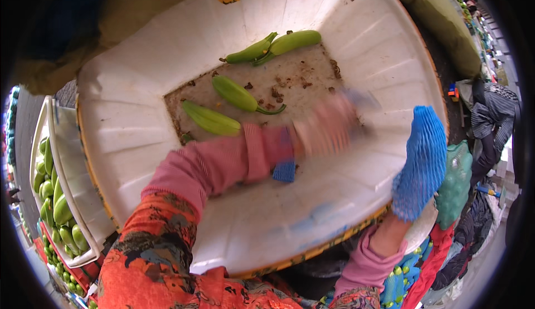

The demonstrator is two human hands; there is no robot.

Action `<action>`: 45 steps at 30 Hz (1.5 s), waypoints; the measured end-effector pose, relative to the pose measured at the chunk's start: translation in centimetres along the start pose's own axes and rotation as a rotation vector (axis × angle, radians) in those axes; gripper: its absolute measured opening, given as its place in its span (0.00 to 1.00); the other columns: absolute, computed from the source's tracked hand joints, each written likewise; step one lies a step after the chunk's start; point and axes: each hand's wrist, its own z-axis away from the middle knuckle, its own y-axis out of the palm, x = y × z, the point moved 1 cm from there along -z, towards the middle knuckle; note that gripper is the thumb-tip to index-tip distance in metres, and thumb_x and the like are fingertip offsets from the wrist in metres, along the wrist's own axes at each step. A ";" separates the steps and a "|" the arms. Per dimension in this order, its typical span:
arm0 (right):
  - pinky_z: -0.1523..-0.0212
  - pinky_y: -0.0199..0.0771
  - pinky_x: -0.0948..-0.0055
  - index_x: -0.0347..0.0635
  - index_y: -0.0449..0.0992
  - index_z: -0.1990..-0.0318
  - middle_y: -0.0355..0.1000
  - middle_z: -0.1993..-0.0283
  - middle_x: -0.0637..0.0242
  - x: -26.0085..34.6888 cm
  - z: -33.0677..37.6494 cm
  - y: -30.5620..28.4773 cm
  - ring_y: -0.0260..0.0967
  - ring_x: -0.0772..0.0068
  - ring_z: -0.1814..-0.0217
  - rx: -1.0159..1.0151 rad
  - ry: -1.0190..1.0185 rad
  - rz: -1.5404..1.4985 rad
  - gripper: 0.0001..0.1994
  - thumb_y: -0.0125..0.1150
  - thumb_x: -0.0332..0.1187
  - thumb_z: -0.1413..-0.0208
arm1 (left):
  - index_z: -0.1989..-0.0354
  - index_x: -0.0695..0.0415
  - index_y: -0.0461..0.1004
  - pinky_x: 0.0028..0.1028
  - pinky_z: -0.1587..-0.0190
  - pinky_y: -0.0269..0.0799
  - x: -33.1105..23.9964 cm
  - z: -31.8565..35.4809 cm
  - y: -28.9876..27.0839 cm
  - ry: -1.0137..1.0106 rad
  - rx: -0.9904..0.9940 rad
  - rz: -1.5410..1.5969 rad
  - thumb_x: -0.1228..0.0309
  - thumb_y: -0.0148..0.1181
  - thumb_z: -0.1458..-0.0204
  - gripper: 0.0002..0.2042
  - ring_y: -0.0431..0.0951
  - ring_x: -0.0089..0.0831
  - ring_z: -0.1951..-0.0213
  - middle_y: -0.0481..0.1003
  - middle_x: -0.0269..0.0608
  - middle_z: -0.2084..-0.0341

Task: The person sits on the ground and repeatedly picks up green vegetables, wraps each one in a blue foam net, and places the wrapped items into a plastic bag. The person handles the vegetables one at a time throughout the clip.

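Observation:
My left hand [329, 128] reaches into a big white basin [245, 236], its fingers smeared by motion. A scrap of blue foam netting [284, 170] lies at that wrist. Close to it on the basin floor, a long green squash [210, 118] rests partly behind my pink cuff. Another green squash [237, 93] with a curled stem lies just beyond. Farther back, two more lie together, one a slim green squash [252, 50], the other a thicker squash [295, 41]. Over the basin's right rim, a blue foam net sleeve [422, 158] covers my right hand [415, 197], hiding its fingers.
Brown dried bits [276, 93] litter the basin floor. At left stands a white crate [53, 108] of green squash [61, 208]. A green net bundle [456, 180] and red cloth [429, 270] lie at lower right. Tan padded fabric [440, 19] borders the basin.

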 end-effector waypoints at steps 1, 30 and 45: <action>0.57 0.71 0.72 0.36 0.76 0.65 0.73 0.63 0.60 -0.6 -0.1 -0.9 0.71 0.71 0.60 -0.021 0.023 0.025 0.11 0.68 0.33 0.53 | 0.58 0.57 0.74 0.40 0.65 0.76 5.9 -1.2 0.9 -0.189 0.020 -0.177 0.62 0.62 0.50 0.15 0.78 0.42 0.63 0.75 0.49 0.65; 0.53 0.73 0.69 0.33 0.73 0.55 0.74 0.57 0.58 6.2 8.5 2.4 0.73 0.68 0.56 0.188 0.148 -0.410 0.17 0.66 0.30 0.51 | 0.49 0.55 0.73 0.35 0.49 0.69 -14.1 1.4 -18.2 0.100 0.296 -0.471 0.71 0.73 0.67 0.30 0.73 0.44 0.52 0.72 0.42 0.55; 0.51 0.75 0.67 0.31 0.72 0.49 0.74 0.55 0.57 4.7 25.6 -4.2 0.74 0.67 0.54 -0.171 0.171 -0.496 0.20 0.65 0.29 0.50 | 0.60 0.61 0.76 0.24 0.64 0.74 -21.9 7.7 -9.6 -0.574 0.622 1.078 0.67 0.64 0.46 0.11 0.75 0.18 0.67 0.77 0.29 0.72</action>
